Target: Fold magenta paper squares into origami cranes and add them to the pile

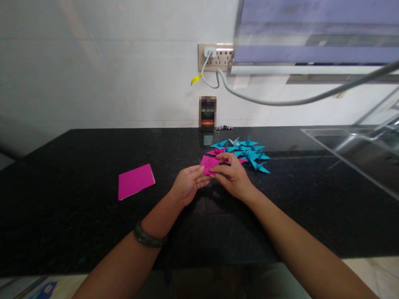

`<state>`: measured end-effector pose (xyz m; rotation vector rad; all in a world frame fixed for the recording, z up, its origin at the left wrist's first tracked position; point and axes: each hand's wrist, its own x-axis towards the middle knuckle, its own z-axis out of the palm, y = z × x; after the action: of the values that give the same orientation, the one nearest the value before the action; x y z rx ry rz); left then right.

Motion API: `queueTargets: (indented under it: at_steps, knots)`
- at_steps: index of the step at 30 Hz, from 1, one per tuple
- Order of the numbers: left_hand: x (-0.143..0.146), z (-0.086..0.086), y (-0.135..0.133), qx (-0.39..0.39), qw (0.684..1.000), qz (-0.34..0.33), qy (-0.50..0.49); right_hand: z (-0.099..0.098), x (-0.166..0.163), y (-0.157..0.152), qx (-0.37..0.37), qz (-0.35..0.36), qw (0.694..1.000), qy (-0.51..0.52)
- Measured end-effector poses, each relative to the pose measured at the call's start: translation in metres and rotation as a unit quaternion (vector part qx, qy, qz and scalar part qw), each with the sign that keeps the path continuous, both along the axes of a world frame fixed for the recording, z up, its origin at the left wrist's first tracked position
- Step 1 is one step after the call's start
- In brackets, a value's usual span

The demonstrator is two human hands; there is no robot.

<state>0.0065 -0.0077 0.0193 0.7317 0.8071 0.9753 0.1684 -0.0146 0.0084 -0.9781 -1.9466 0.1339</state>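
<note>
A left hand and a right hand grip a small, smooth magenta paper square by fingertips, between them over a speckled, polished black stone counter. Paper this thin likely rewards aligned edges and firm, even creasing. Just beyond the right hand lie sharp-pointed blue folded-paper cranes; left of the left hand, a flat magenta paper stack.

Recorded magenta on small folded paper and on larger paper, with pale cream edges. Saw turquoise across most paper cranes, light blue on one, magenta on others. Logged speckled black for countertop, greyish-white for wall, dark green-grey for bangle, yellow for cable tag.
</note>
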Motion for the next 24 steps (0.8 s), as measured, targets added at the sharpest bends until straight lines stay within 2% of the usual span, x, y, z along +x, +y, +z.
queueTargets:
  at_steps: [4, 7, 11, 14, 19, 24]
  knots:
    - [0.0, 0.0, 0.0, -0.006, 1.0, 0.009, -0.012, 0.002, -0.001, -0.002, 0.005, 0.01, 1.0, -0.002]
    - [0.001, 0.0, 0.0, -0.007, 1.0, 0.008, -0.013, 0.002, -0.007, -0.004, -0.008, -0.018, 1.0, 0.024]
    - [0.002, 0.0, -0.001, -0.006, 1.0, 0.008, 0.001, 0.0, -0.015, -0.007, -0.07, -0.068, 0.992, 0.078]
    - [0.003, 0.0, -0.001, 0.003, 1.0, 0.007, 0.016, -0.002, -0.017, -0.006, -0.076, -0.083, 0.99, 0.09]
    - [0.005, -0.002, -0.004, 0.077, 0.995, 0.0, 0.059, -0.003, -0.017, -0.004, -0.06, -0.084, 0.991, 0.081]
    - [0.008, -0.005, -0.006, 0.13, 0.985, 0.043, 0.106, -0.001, -0.018, -0.006, -0.054, -0.075, 0.992, 0.083]
